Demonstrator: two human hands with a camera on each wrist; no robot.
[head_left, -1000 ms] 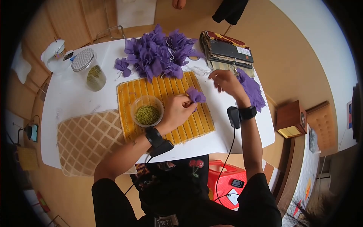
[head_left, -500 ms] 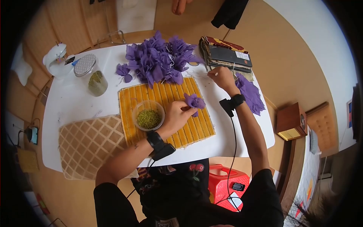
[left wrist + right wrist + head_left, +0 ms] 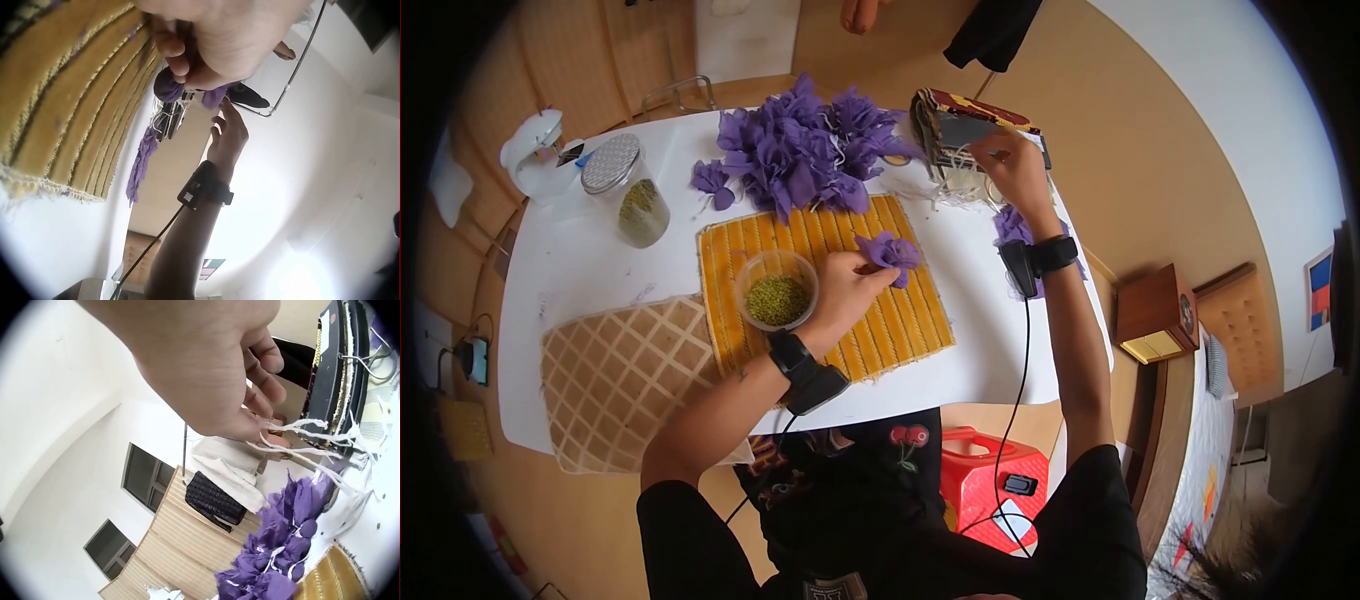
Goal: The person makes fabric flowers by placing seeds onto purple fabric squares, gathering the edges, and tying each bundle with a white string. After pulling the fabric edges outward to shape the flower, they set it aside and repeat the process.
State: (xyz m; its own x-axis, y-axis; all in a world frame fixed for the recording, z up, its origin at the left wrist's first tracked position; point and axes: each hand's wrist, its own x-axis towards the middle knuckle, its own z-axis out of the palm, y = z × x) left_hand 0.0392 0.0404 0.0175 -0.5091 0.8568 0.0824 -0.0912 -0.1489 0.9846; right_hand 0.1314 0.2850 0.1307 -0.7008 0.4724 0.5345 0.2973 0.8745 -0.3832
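My left hand [image 3: 843,300] pinches the gathered neck of a small purple cloth pouch [image 3: 890,255], its petal-like edges flaring above the fingers. It holds the pouch over a yellow striped fabric piece [image 3: 905,335]. Beside the wrist stands a clear plastic cup [image 3: 772,256] of green beans [image 3: 776,302]. My right hand [image 3: 1018,170] is raised at the table's back right, in front of a book of fabric samples [image 3: 980,108]. Thumb and fingers pinch white strings [image 3: 319,424] that stretch down to a loose tangle on the table.
A heap of purple cloth pouches [image 3: 800,150] lies at the back. To the left stand a lidded jar [image 3: 640,210] of green beans and a beige lattice-patterned cloth [image 3: 630,385]. Flat purple cloth [image 3: 1008,225] lies under the right forearm. A red stool [image 3: 965,490] stands below the table's front edge.
My right hand has moved from low over the tangle up and back, and strings now trail from its fingers. The left hand keeps its pinch on the pouch.
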